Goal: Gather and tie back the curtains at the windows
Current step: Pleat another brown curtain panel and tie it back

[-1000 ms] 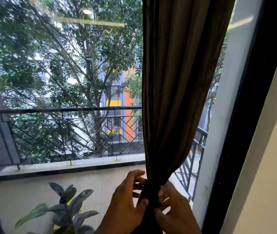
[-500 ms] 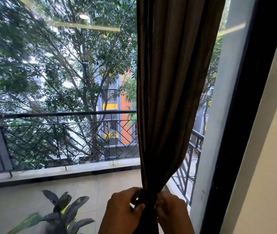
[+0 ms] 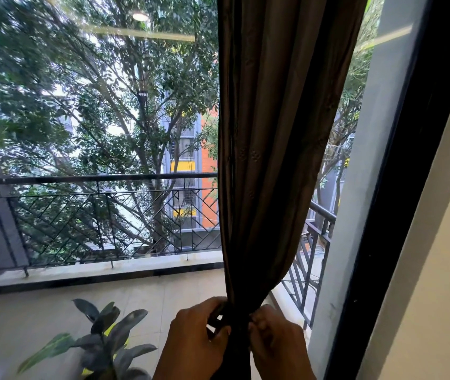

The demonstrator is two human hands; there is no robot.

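Low down, both hands (image 3: 235,333) pinching curtain (image 3: 278,149), tie hidden.

Brown curtain (image 3: 278,149) bunched at the window, left hand (image 3: 193,338) and right hand (image 3: 276,341) pinching its gathered neck

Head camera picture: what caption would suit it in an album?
Both hands, left and right, pinch a gathered brown curtain at a balcony window.

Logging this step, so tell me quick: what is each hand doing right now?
Left hand: fingers curled, gripping the gathered curtain.
Right hand: fingers curled, pinching the same curtain at its narrow waist.
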